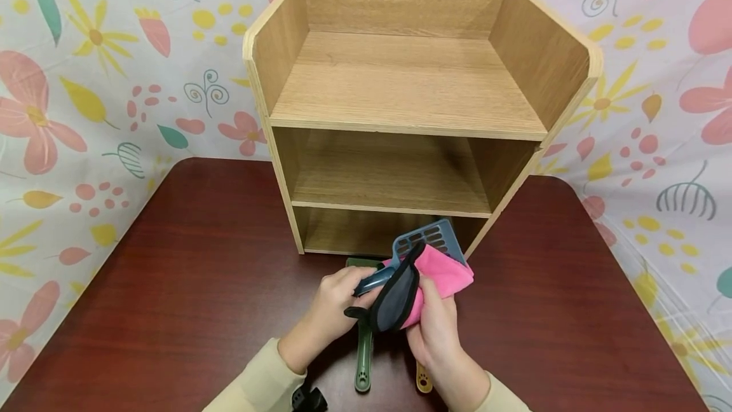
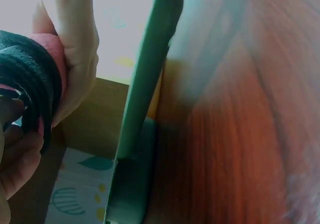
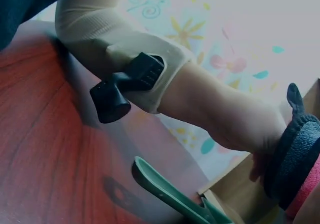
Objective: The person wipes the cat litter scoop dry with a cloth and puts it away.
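Note:
My left hand [image 1: 334, 304] grips the handle of a blue slotted litter scoop [image 1: 437, 234], whose head points up and to the right. A folded cleaning cloth [image 1: 443, 270], pink on one side and grey with black edging on the other, lies against the scoop. My right hand [image 1: 440, 329] holds this cloth, thumb on the pink side. The cloth's grey part [image 3: 300, 139] and a black loop show beside the left hand in the right wrist view. Beneath the hands, a green scoop [image 1: 363, 361] rests on the table, partly covered. A yellow handle [image 1: 423, 377] shows below the right hand.
A wooden shelf unit [image 1: 406, 84] with three levels stands at the back of the dark red table [image 1: 189, 310]. Patterned fabric [image 1: 126, 81] hangs behind and at both sides. A black wrist camera [image 3: 125, 86] sits on the left sleeve.

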